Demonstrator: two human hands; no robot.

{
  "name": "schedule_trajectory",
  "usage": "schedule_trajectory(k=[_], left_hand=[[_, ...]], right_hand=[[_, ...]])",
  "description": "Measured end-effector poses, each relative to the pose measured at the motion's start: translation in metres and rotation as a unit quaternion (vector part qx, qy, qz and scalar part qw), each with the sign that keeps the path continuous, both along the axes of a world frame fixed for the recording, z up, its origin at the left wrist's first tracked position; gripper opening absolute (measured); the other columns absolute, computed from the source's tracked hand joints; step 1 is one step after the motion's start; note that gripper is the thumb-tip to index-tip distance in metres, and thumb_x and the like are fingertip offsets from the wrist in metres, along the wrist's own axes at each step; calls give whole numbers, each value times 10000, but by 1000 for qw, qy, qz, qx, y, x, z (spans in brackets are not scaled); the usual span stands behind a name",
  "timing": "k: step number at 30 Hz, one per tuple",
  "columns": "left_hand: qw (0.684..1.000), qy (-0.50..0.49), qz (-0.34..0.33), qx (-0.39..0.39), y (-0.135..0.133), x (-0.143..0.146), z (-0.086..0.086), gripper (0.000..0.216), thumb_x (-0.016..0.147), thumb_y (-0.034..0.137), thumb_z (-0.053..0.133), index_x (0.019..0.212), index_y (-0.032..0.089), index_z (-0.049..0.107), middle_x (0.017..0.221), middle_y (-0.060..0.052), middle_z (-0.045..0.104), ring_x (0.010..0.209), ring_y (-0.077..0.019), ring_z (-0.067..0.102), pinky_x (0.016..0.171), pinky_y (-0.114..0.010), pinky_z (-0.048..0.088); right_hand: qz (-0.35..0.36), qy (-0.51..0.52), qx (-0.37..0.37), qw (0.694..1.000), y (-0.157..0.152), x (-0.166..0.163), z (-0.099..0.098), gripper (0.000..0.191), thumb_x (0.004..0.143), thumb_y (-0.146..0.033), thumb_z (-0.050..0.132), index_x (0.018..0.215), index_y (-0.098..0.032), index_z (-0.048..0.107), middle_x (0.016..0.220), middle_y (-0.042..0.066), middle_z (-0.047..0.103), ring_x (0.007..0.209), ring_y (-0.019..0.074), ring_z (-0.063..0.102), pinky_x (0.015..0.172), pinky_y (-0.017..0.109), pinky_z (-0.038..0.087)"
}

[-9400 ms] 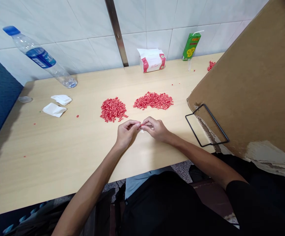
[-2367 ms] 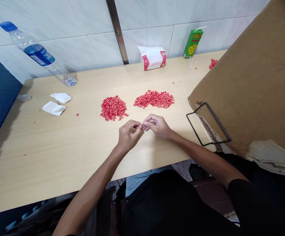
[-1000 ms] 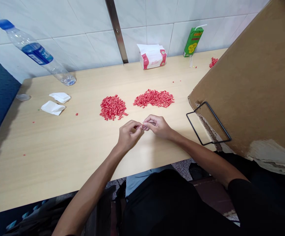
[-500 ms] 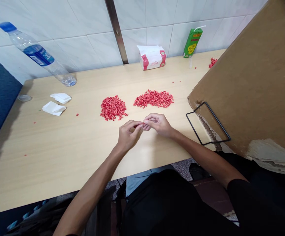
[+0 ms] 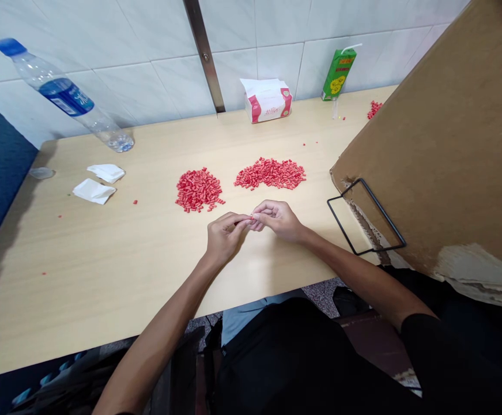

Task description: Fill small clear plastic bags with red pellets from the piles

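Note:
My left hand [image 5: 225, 235] and my right hand [image 5: 277, 219] meet over the table near its front edge, fingertips touching. Between their pinched fingers is a small red piece [image 5: 251, 218], mostly covered by the fingertips. Both hands are closed on it. Just beyond my left hand lies a round heap of small red cylindrical pieces [image 5: 199, 189]. Farther right, past my right hand, a longer heap of the same red pieces [image 5: 270, 174] is spread out. What the curled fingers of each palm may hold is hidden.
A plastic bottle [image 5: 67, 98] leans against the tiled wall at left, near folded tissues [image 5: 94, 191]. At the back stand a tissue pack [image 5: 269, 105] and a green drink carton [image 5: 338, 75]. A cardboard panel [image 5: 441, 144] with a black wire frame [image 5: 382, 210] borders the right side.
Both hands keep pinching in nearly the same spot. The red piece between the fingertips shows slightly more now. The heaps look the same.

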State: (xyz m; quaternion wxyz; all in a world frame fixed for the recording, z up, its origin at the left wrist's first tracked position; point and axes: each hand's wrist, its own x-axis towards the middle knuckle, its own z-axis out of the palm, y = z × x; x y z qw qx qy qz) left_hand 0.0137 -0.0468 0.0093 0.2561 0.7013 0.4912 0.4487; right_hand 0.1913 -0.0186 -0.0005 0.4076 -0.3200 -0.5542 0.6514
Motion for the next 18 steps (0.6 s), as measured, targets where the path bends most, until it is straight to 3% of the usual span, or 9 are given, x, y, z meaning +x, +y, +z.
schedule_trajectory(k=[18], left_hand=[[1000,-20,-14,-10,-1,0,2,109,820,243,665,845,182,753,782,-28,733,700,-127,664,670,-229,522]], right_hand=[[-8,7,2,1000,-3,1,6,301,796,-420,682,854,-133,610,696,25,691,644,126,667,617,253,546]])
